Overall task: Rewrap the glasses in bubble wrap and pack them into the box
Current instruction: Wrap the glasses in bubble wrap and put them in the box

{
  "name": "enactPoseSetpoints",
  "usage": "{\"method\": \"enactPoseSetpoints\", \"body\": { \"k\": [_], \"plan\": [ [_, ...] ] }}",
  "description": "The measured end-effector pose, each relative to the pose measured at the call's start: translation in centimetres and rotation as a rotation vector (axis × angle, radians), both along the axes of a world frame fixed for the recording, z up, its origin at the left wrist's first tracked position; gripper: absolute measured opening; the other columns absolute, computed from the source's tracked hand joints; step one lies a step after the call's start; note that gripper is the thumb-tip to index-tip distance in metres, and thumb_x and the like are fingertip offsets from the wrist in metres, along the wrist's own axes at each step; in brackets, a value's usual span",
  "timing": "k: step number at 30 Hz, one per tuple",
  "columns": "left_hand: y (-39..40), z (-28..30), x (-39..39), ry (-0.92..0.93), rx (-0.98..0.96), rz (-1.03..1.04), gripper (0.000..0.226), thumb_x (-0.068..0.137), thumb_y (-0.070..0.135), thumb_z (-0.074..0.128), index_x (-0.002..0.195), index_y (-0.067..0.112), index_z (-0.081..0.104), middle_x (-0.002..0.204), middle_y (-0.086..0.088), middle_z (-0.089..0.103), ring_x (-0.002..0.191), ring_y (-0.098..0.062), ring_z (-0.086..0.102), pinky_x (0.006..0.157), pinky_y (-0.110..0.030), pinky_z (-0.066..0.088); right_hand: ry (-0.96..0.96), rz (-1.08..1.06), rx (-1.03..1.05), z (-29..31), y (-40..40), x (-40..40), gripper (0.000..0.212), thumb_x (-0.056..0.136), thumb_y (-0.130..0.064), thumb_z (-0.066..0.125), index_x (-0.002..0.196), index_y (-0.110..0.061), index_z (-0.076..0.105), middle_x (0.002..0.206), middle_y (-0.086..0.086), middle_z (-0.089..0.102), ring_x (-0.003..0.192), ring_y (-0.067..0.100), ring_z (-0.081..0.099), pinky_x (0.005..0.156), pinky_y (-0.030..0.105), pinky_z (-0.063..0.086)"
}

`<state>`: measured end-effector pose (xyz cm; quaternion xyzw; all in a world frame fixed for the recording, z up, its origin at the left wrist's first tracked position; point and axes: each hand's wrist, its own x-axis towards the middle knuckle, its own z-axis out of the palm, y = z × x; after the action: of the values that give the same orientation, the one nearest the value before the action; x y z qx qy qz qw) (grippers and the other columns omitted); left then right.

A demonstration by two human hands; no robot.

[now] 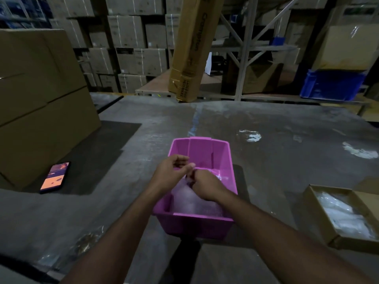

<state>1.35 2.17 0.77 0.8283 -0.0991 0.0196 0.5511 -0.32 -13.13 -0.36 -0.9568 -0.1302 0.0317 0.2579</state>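
the wrapped bundle (189,198) lies inside the pink bin (200,149), filling the near half of it, its clear bubble wrap pale against the plastic. its long axis seems to run from the near wall of the bin up and away toward the far wall, with the top end pointing toward the hands, though the wrap is blurred and see-through, so the outline of any glass inside cannot be made out. the bundle sits directly below and toward the person from both sets of fingers. the right hand (207,186) is the nearer one: it rests low over the bundle's upper end, fingers curled and apparently pinching a bit of the wrap. the left hand (174,171) hovers just above the bin's left rim, fingers curled inward with the thumb meeting them, touching the right hand's fingertips; whether it pinches wrap too is not clear. to the right on the grey table (276,160) sits an open cardboard box (315,218) holding more clear wrap, well apart from the bin. a lit phone (55,177) lies far to the left.
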Motion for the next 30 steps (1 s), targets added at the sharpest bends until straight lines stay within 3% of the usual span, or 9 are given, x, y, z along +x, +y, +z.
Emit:
{"method": "enactPoseSetpoints", "body": {
  "k": [2,4,8,12,17,20,24,26,30],
  "plan": [
    [-0.3,0.2,-0.1,0.023,0.016,-0.158,0.057,0.074,0.034,0.089,0.124,0.020,0.066,0.115,0.008,0.071,0.107,-0.002,0.066,0.094,-0.021,0.053,-0.053,-0.138,0.284,1.3,-1.8,-0.7,0.015,0.094,-0.009,0.052,0.084,-0.019,0.057,0.090,0.004,0.067,0.082,0.024,0.060,0.067,0.034,0.043],
    [-0.9,0.4,-0.1,0.040,0.014,-0.260,0.061,0.071,0.033,0.092,0.124,0.021,0.065,0.115,0.007,0.072,0.107,-0.006,0.068,0.094,-0.024,0.055,-0.060,-0.256,0.519,2.2,-3.4,-1.3,0.013,0.095,-0.008,0.053,0.089,-0.015,0.061,0.086,0.004,0.067,0.077,0.017,0.059,0.069,0.033,0.046],
    [-3.6,1.6,0.1,-0.042,-0.040,-0.294,0.028,0.086,0.017,0.080,0.112,0.022,0.070,0.104,0.005,0.076,0.095,-0.013,0.072,0.086,-0.035,0.061,-0.057,-0.430,0.922,3.9,-6.0,-2.8,0.013,0.097,-0.011,0.055,0.091,-0.014,0.066,0.081,0.004,0.071,0.076,0.021,0.067,0.071,0.041,0.058],
    [-6.8,3.2,-0.4,0.030,-0.256,-0.284,0.013,0.096,0.007,0.064,0.105,0.013,0.072,0.097,-0.007,0.076,0.089,-0.022,0.074,0.073,-0.042,0.064,-0.139,-0.526,1.095,5.4,-9.1,-5.2,0.010,0.098,-0.018,0.061,0.105,-0.012,0.066,0.089,0.000,0.075,0.078,0.014,0.069,0.070,0.032,0.057],
    [-11.5,3.9,-0.9,0.098,-0.387,-0.242,0.021,0.099,0.019,0.065,0.090,0.000,0.069,0.082,-0.016,0.072,0.071,-0.025,0.067,0.065,-0.044,0.060,-0.150,-0.548,1.340,5.2,-13.1,-8.9,0.068,0.079,-0.069,0.064,0.127,-0.021,0.061,0.123,0.003,0.071,0.112,0.020,0.069,0.091,0.043,0.056],
    [-14.8,4.0,-1.4,0.193,-0.505,-0.186,0.020,0.099,0.016,0.062,0.086,0.002,0.064,0.073,-0.013,0.064,0.062,-0.022,0.056,0.050,-0.026,0.047,-0.089,-0.515,1.331,4.1,-15.5,-11.2,0.085,0.068,-0.062,0.082,0.135,-0.018,0.053,0.128,0.008,0.068,0.117,0.026,0.067,0.096,0.048,0.054],
    [-18.6,4.3,-2.2,0.300,-0.572,-0.180,0.014,0.099,0.021,0.061,0.090,0.011,0.060,0.076,-0.008,0.062,0.061,-0.016,0.054,0.048,-0.023,0.043,-0.084,-0.600,1.181,2.6,-18.1,-13.7,0.046,0.083,-0.014,0.080,0.125,-0.011,0.062,0.116,0.012,0.073,0.108,0.028,0.070,0.093,0.045,0.056],
    [-19.9,4.4,-2.5,0.291,-0.533,-0.225,0.020,0.100,0.029,0.060,0.093,0.011,0.059,0.076,-0.005,0.064,0.064,-0.017,0.058,0.056,-0.028,0.046,-0.107,-0.665,1.197,2.6,-19.9,-14.6,0.031,0.086,-0.006,0.073,0.117,-0.005,0.067,0.109,0.015,0.075,0.101,0.030,0.072,0.089,0.043,0.057],
    [-21.7,3.5,-2.0,-0.029,-0.035,-0.348,0.020,0.090,0.022,0.071,0.105,0.021,0.057,0.097,-0.001,0.067,0.082,-0.016,0.065,0.072,-0.035,0.055,-0.261,-0.817,1.184,4.3,-23.3,-15.4,0.010,0.093,-0.008,0.066,0.103,-0.006,0.068,0.096,0.011,0.075,0.088,0.024,0.067,0.085,0.041,0.052]
  ]
}}
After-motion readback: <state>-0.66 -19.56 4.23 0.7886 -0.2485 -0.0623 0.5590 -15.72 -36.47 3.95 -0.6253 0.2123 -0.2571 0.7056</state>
